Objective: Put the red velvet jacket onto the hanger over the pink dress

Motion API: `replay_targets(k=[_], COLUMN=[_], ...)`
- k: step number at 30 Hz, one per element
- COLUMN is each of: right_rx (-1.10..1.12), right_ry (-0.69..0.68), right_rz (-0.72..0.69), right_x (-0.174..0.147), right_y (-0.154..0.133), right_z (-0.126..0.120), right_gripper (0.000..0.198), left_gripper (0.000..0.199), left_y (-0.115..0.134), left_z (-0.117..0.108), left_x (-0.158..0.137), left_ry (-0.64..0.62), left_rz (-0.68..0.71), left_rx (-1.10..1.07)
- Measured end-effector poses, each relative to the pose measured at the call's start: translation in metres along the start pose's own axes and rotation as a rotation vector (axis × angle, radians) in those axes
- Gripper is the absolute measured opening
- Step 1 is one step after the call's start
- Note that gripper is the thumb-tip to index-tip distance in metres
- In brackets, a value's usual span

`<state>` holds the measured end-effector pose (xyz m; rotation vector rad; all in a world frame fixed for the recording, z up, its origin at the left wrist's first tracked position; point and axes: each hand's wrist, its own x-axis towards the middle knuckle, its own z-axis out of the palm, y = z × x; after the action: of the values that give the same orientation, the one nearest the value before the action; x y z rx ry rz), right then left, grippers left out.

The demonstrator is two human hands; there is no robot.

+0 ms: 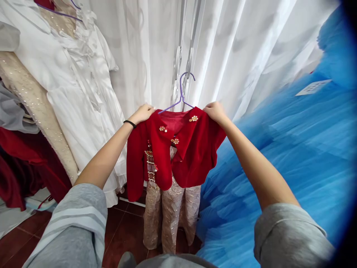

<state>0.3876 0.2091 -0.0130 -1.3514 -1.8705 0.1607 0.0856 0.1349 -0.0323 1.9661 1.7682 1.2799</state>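
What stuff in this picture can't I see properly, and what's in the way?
All in the head view:
- Lower part of the purple hanger: hidden by the red jacket.
- Most of the top of the shiny garment: behind the jacket, so trousers or skirt is unclear.
- Marks on the white card: too small and blurred.
- Blue dress: cut off by the picture's dark right edge.

White-striped grey sleeve (79,227) — black wristband (130,122)
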Motion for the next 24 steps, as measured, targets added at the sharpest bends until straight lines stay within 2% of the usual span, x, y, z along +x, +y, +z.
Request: replay_targets(k=[2, 4, 6, 9, 11, 12, 15, 17, 19, 20, 22, 23, 24], right_rx=[-0.051, -0.099, -0.157, -0.240, -0.293, -0.317, -0.302, -0.161, 0.058, 0.169, 0.334, 0.374, 0.385], right_ry=[0.350, 0.541, 0.539, 0.369, 0.259, 0.222, 0.181, 0.233, 0.391, 0.492, 0.634, 0.634, 0.575], right_rz=[-0.216, -0.404, -0.527, -0.588, -0.533, -0.488, -0.393, -0.416, -0.446, -0.437, -0.381, -0.369, -0.384], right_x=[-0.021, -0.054, -0.095, -0.150, -0.168, -0.171, -0.161, -0.149, -0.142, -0.141, -0.143, -0.144, -0.146], right_y=[0.002, -0.002, -0.006, -0.005, 0.005, 0.012, 0.032, 0.034, 0.019, 0.006, -0.026, -0.042, -0.057], right_z=[0.001, 0.007, 0.021, 0.061, 0.091, 0.104, 0.121, 0.111, 0.090, 0.078, 0.059, 0.053, 0.052], right_gripper=[0.023, 0.032, 0.037, 0.052, 0.067, 0.069, 0.053, 0.047, 0.039, 0.035, 0.030, 0.031, 0.032], left_gripper=[0.041, 0.045, 0.048, 0.040, 0.021, 0.019, 0.025, 0.025, 0.025, 0.024, 0.019, 0.016, 0.013], left_y=[0.010, 0.019, 0.022, 0.013, 0.006, 0.004, 0.010, 0.021, 0.032, 0.037, 0.043, 0.044, 0.044], left_z=[-0.002, -0.005, -0.008, -0.010, -0.008, -0.007, -0.004, -0.001, 0.006, 0.011, 0.024, 0.031, 0.037], left_x=[-0.010, -0.025, -0.041, -0.056, -0.057, -0.055, -0.046, -0.038, -0.031, -0.026, -0.019, -0.016, -0.014], left_ry=[0.139, 0.133, 0.016, -0.179, -0.228, -0.225, -0.078, 0.103, 0.222, 0.224, 0.148, 0.103, 0.073], left_rz=[0.253, 0.469, 0.669, 0.873, 0.915, 0.913, 0.849, 0.777, 0.731, 0.733, 0.765, 0.775, 0.770], left_rx=[0.002, 0.113, 0.348, 0.641, 0.733, 0.755, 0.676, 0.517, 0.376, 0.344, 0.376, 0.426, 0.477])
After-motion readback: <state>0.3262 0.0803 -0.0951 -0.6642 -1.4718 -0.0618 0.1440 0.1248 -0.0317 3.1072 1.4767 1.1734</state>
